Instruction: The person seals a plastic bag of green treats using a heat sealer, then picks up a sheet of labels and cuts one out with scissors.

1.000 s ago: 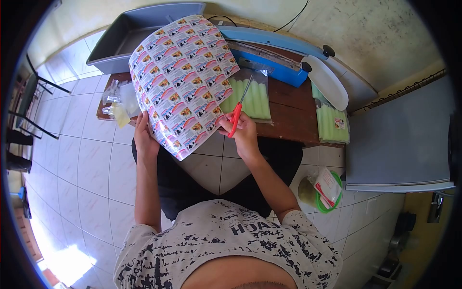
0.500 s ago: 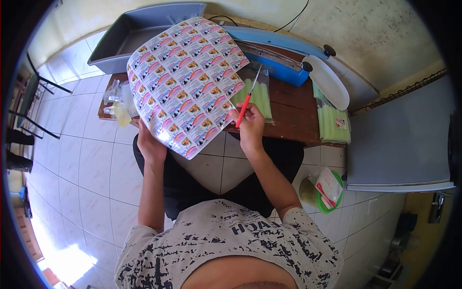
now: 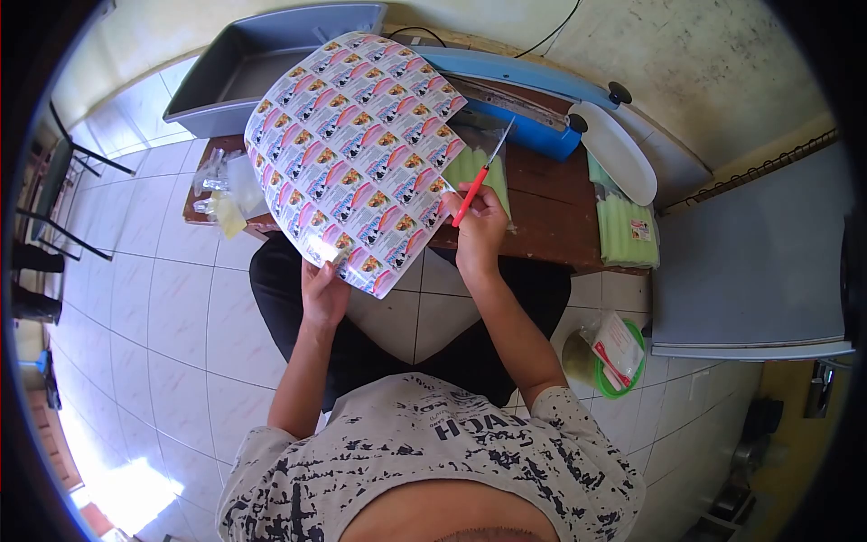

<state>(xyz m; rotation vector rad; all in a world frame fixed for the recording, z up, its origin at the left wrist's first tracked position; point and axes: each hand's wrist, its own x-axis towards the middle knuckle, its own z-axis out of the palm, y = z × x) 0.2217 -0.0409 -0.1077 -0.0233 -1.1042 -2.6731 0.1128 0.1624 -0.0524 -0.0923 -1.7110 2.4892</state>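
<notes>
A large glossy sheet of printed labels [image 3: 361, 154] is held up over my lap and the near side of the table, bowed, with a stepped cut-out along its right edge. My left hand [image 3: 323, 294] grips its lower edge, thumb on the printed face and fingers behind. Red-handled scissors [image 3: 472, 196] are in my right hand [image 3: 480, 230], blades pointing up and away to the right. That hand also sits against the sheet's right edge; whether it pinches the sheet is hard to see. Behind the scissors lies a clear bag of pale green sticks [image 3: 495, 181].
On the brown table [image 3: 551, 203] are a grey tray [image 3: 194, 124], a blue bag sealer [image 3: 542, 131], a white oblong dish [image 3: 621, 158], packed green sticks [image 3: 625, 233] and crumpled clear plastic [image 3: 226, 194]. A green-rimmed container [image 3: 623, 388] stands on the floor to the right.
My left hand has shifted right along the sheet's lower edge, its thumb now on the front. The sheet and the scissors have moved slightly right, the scissors tilting further right.
</notes>
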